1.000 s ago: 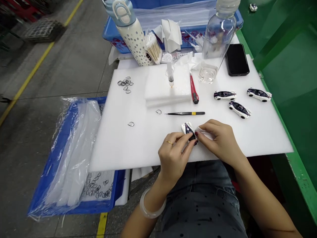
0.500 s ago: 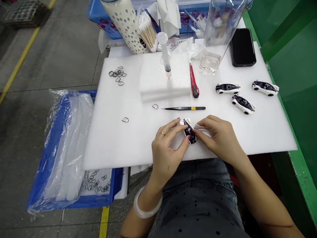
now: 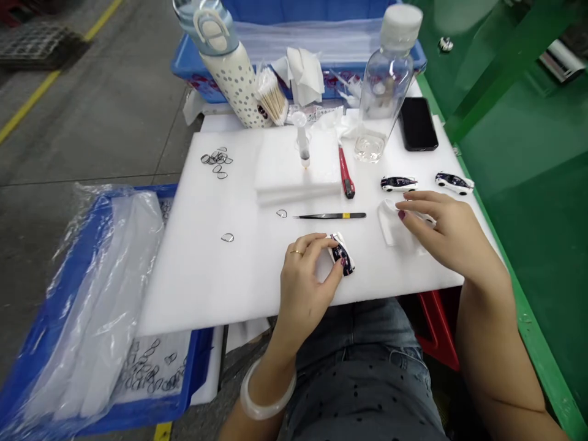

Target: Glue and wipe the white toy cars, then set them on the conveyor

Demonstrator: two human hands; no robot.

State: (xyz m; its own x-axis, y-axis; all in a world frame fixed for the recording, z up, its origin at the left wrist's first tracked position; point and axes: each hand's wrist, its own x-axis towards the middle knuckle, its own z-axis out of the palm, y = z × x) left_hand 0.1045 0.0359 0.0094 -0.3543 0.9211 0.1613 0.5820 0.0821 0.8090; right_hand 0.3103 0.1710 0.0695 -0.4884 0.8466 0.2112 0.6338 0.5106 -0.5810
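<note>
Gripping a small white toy car (image 3: 340,256) between thumb and curled fingertips, the left hand (image 3: 307,275) rests near the front edge of the white foam board (image 3: 206,269). Wrist bent back, a pale bangle (image 3: 266,395) on the forearm, a ring on one finger. Car sits at the fingertips, nose angled away and to the hand's right, dark stripe on top.

Right hand (image 3: 448,229) lies well apart, out to the right, palm down, fingers loosely bent over a piece of clear plastic (image 3: 390,223) on the board. Fingertips touch it; whether they pinch it, cannot tell.

Just beyond the left hand: black tweezers (image 3: 331,215) lying crosswise, a small clear lens-shaped part (image 3: 281,214) at their tip. Farther out, a red utility knife (image 3: 345,173) and an upright syringe (image 3: 302,141) on a foam block.

Beyond the right hand: two finished toy cars (image 3: 399,183) (image 3: 454,182), then a black phone (image 3: 417,124) and a clear bottle (image 3: 384,86).

Left of the left hand, below board level: blue crate (image 3: 197,361) with plastic sheeting.
</note>
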